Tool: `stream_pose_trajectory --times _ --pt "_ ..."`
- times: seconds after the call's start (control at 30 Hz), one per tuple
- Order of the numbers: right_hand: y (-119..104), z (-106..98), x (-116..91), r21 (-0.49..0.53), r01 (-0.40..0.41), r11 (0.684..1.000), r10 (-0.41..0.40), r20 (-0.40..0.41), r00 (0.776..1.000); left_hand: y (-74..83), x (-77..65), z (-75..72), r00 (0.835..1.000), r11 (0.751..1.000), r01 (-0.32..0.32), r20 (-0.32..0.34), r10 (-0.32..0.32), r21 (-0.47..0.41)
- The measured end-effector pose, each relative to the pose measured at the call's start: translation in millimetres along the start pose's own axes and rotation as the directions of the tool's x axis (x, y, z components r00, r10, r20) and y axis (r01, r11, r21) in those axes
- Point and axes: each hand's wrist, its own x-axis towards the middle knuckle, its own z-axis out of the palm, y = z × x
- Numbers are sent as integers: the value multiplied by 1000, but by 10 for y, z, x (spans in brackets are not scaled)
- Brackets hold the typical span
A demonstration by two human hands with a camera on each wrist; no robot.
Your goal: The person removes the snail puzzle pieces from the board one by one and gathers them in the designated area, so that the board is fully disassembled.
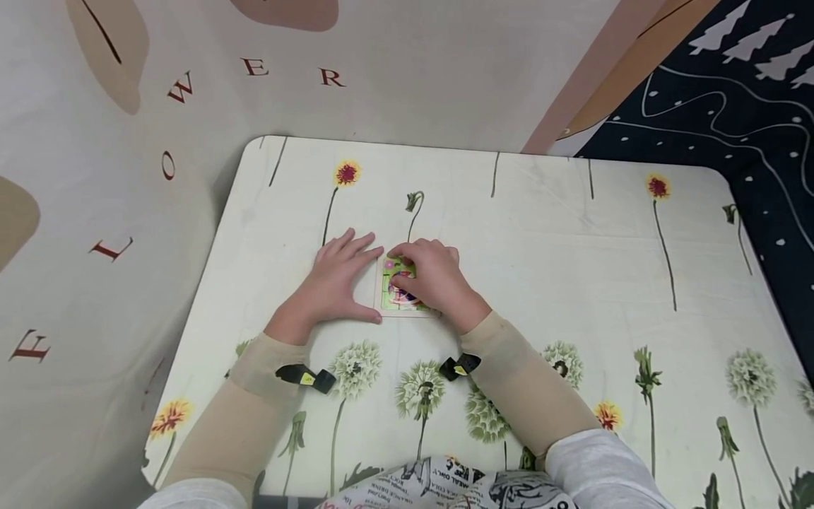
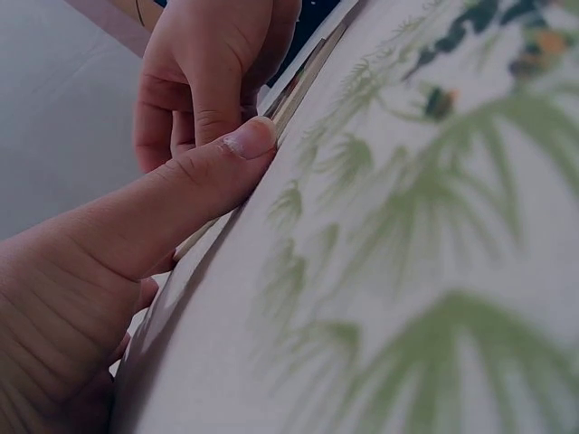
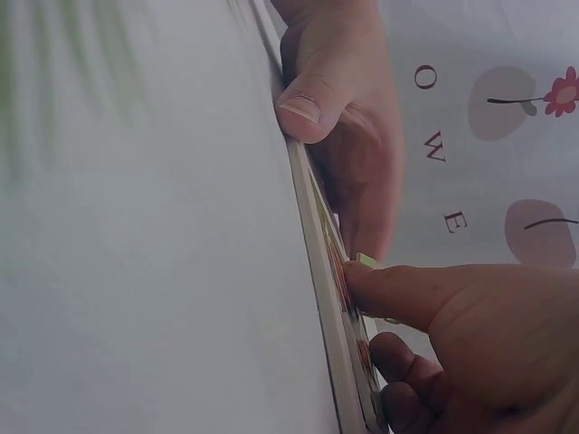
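Note:
A small square jigsaw puzzle (image 1: pixel 398 300) with a bright green and pink picture and a pale wooden frame lies flat on the table. My left hand (image 1: pixel 333 279) is spread along its left side, thumb at the near corner and fingertips by the far corner. In the left wrist view that thumb (image 2: pixel 208 172) presses at the frame's edge. Over the puzzle's right part, my right hand (image 1: pixel 435 279) bends its thumb and index finger together. A green-edged puzzle piece (image 3: pixel 366 260) sticks up beside the right thumb (image 3: pixel 398 291), pinched there; the index fingertip is mostly hidden in the right wrist view.
A white cloth with printed flowers and dandelions covers the table (image 1: pixel 547 240). Behind it hangs a pale curtain (image 1: pixel 413 106) with red letters, and a dark patterned cloth (image 1: pixel 712 113) hangs at the right. Dark wrist cameras are strapped to both sleeves.

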Motion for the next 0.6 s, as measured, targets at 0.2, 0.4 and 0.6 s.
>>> stream_pose_trajectory --times 0.2,0.4,0.6 --pt "6 1 -8 5 29 1000 -29 -6 1000 2 -1 -2 1000 1000 0 -3 0 2" --pt "32 15 -9 23 118 993 -118 -2 993 2 -1 -4 1000 1000 -2 -7 2 -6" --pt "65 31 -3 43 149 988 -148 -20 989 3 -1 -2 1000 1000 -2 -1 2 -6"
